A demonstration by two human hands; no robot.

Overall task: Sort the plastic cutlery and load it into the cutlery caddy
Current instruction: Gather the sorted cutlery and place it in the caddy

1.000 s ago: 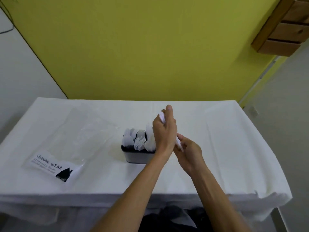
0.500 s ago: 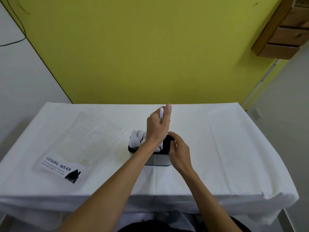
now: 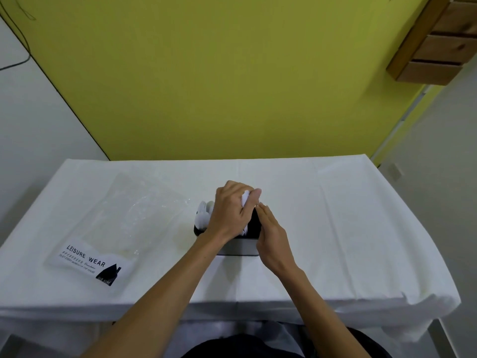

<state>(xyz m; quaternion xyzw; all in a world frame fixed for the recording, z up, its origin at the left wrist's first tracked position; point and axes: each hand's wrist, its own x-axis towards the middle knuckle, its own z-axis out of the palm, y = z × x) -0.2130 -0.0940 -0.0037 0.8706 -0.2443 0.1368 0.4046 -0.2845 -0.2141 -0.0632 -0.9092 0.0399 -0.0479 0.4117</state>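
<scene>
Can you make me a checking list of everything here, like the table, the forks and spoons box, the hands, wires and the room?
Surface: table under a white cloth.
Job's things: cutlery caddy stands mid-table; white plastic cutlery upright in its left part.
Clutter: clear plastic bag printed LEISURE WEAR, lying flat on the left.
Hands: left hand pinches a white piece over the caddy; right hand rests against the caddy's right side.
Cables: black cable on the left wall.
Surroundings: yellow wall, wooden shelf upper right.
</scene>
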